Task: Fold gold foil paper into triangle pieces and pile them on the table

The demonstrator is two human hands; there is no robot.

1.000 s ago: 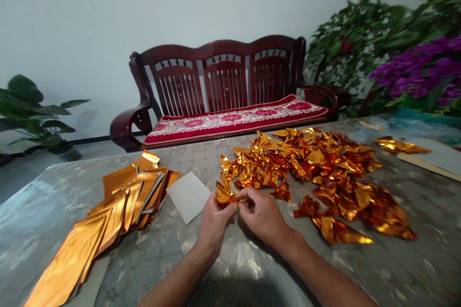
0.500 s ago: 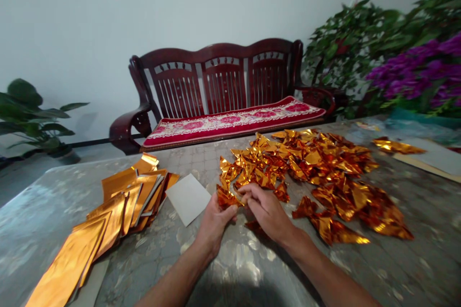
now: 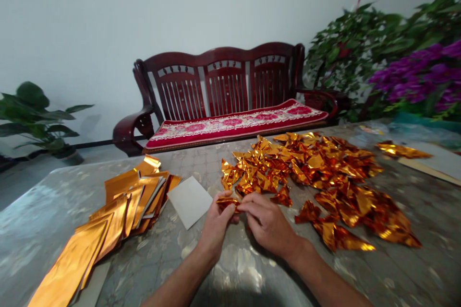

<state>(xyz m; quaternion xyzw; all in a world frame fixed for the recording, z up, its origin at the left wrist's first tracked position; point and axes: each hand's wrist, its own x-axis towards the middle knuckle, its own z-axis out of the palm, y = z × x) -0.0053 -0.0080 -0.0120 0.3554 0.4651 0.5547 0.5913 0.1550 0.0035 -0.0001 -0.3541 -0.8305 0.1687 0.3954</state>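
Between my two hands is a small folded piece of gold foil paper (image 3: 227, 201), held just above the table. My left hand (image 3: 215, 223) grips its left side, thumb on the near face. The fingertips of my right hand (image 3: 268, 223) pinch its right end. A heap of folded gold foil pieces (image 3: 313, 158) lies beyond and to the right of my hands. Left of my left hand, one pale square sheet (image 3: 190, 201) lies face down or plain side up; I cannot tell which. Farther left, flat gold foil sheets (image 3: 77, 259) are fanned out in an overlapping stack.
A patterned tablecloth (image 3: 144, 268) covers the table. At the right edge lie a single foil piece (image 3: 403, 150) and a pale flat board (image 3: 441, 165). Behind the table stands a wooden bench (image 3: 225, 76) with a red cushion (image 3: 201, 136). Purple flowers (image 3: 418, 76) rise at the right.
The foil piece has been turned and looks narrower, more closed between my fingers. My right hand has shifted slightly, with its fingers now lower on the right end. The view has tilted a little.
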